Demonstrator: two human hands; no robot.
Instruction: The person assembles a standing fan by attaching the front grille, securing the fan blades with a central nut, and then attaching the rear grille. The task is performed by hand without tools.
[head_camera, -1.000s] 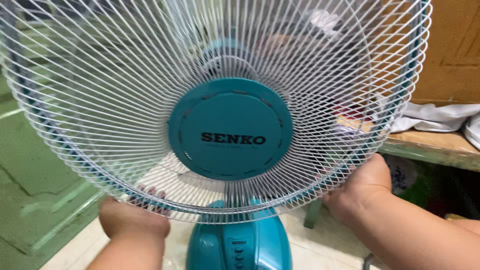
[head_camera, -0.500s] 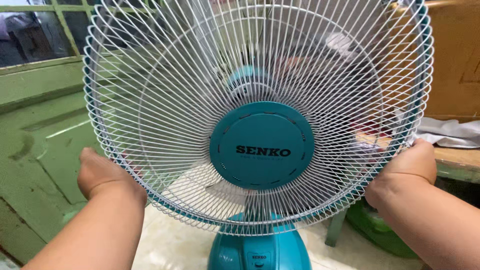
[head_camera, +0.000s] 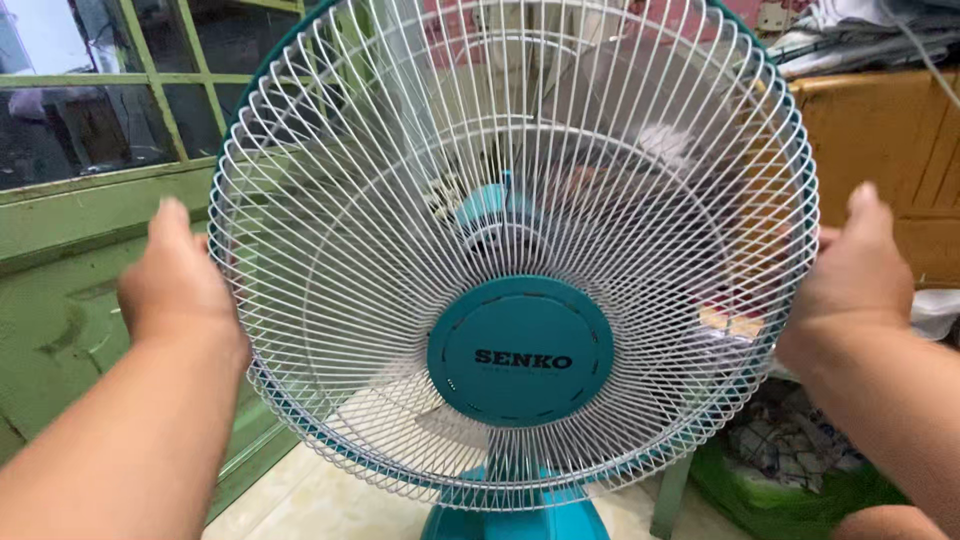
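A teal electric fan fills the middle of the head view, with a round white wire guard (head_camera: 400, 200) and a teal centre cap (head_camera: 520, 352). Its teal base (head_camera: 515, 520) shows at the bottom edge. My left hand (head_camera: 180, 285) grips the guard's left rim. My right hand (head_camera: 850, 280) grips the right rim, fingers curled behind the wires. Through the wires I see the teal motor housing (head_camera: 485, 205) and pale blades.
A green wall with a green-framed window (head_camera: 110, 110) stands at the left. A wooden cabinet (head_camera: 890, 150) with cloth piled on top is at the right. A green basket (head_camera: 800, 480) of fabric sits low right. Pale tiled floor (head_camera: 310, 500) lies below.
Both hands have slid up the guard's rim, from its lower edge to its left and right sides. The fan now appears lower and further right in view, with more of the window showing.
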